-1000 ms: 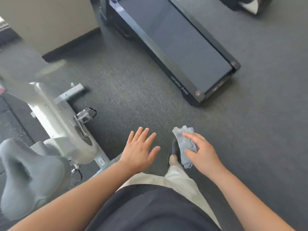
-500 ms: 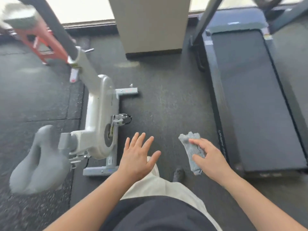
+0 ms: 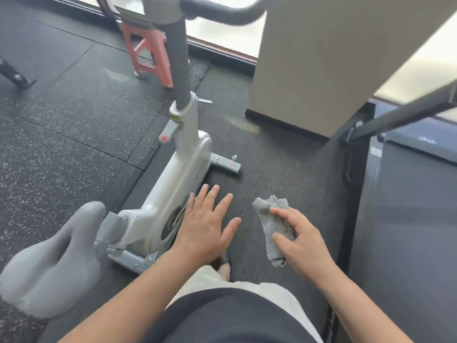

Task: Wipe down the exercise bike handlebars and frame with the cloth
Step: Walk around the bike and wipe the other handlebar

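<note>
Wiping not begun | right hand [image 3: 305, 246] grip closed on grey cloth [image 3: 272, 226], clear of bike | left hand [image 3: 205, 224] open, empty | handlebars [image 3: 222, 11] 12 o'clock, white frame [image 3: 178, 174] 10 o'clock: both left to wipe

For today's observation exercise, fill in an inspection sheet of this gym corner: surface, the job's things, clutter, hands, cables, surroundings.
Surface: dark speckled floor mats beside plain dark flooring.
Job's things: white bike frame upright; grey handlebar blurred at the top; grey saddle; grey cloth not touching the bike.
Clutter: pink stool behind the bike.
Hands: left hand open, empty, fingers spread in front of the frame; right hand pinching the cloth.
Cables: a black cord by the treadmill; its ends are unclear.
Surroundings: treadmill on the right, beige pillar, bright windows.
</note>
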A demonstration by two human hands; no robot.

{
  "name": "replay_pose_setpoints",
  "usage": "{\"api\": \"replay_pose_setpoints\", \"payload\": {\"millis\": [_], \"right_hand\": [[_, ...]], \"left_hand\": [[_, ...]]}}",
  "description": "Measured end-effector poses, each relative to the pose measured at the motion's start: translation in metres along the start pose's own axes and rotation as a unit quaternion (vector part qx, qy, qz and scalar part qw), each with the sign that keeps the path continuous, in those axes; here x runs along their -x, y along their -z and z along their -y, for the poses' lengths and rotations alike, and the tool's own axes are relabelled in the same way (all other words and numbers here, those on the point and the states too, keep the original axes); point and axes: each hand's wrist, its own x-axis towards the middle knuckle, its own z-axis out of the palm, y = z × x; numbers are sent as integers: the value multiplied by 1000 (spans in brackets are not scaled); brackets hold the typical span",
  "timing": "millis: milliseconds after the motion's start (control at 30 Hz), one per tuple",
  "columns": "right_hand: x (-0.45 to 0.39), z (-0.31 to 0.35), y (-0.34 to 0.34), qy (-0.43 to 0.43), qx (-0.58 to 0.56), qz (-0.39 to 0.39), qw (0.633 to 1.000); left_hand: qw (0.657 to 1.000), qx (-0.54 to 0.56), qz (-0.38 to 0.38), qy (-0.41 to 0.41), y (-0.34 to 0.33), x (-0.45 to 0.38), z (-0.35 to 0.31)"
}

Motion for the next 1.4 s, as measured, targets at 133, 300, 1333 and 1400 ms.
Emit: {"api": "replay_pose_setpoints", "payload": {"millis": [133, 300, 1333, 1400], "right_hand": [[-54, 28, 4, 25, 4, 9, 1000], [-117, 61, 21, 82, 5, 14, 997], [-399, 284, 77, 350, 190, 23, 917], [-408, 294, 61, 352, 229, -1, 907]], "left_hand": [[1000, 5, -24, 10, 26, -42, 9], [997, 28, -70, 29, 58, -90, 10], [941, 62, -329, 55, 218, -337, 85], [940, 65, -333, 39, 216, -339, 97]]}}
